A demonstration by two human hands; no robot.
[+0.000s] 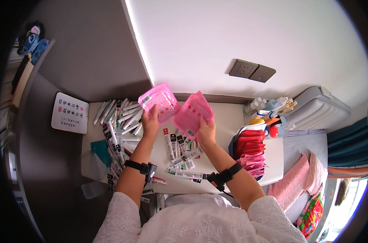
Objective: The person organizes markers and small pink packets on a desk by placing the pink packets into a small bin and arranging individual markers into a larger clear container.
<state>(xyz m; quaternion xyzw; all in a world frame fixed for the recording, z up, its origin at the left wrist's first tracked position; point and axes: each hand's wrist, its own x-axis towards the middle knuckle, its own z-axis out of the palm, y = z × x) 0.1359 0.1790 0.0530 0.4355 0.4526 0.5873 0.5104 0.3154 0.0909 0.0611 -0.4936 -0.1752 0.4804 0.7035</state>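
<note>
My left hand [150,123] grips a pink plastic packet [160,101] with a barcode and small red marks on it. In my right hand [207,131] are pink packets [191,114], overlapping and fanned apart, also with a barcode. The two lots are held up above the white desk [223,121], their inner edges close together. Below them on the desk lies a loose pile of slim packaged pen refills [179,148]. Left of my left hand, many white pens or markers [130,117] are heaped. A bin of upright red packets [249,142] and pink packets [252,164] stands to the right.
Bottles [256,104] stand at the desk's back right, by a grey case [317,111]. A sign with writing [70,113] leans at the left. A teal sheet [100,152] and a clear plastic box [94,189] are at the left edge. Wall sockets [252,70] sit above.
</note>
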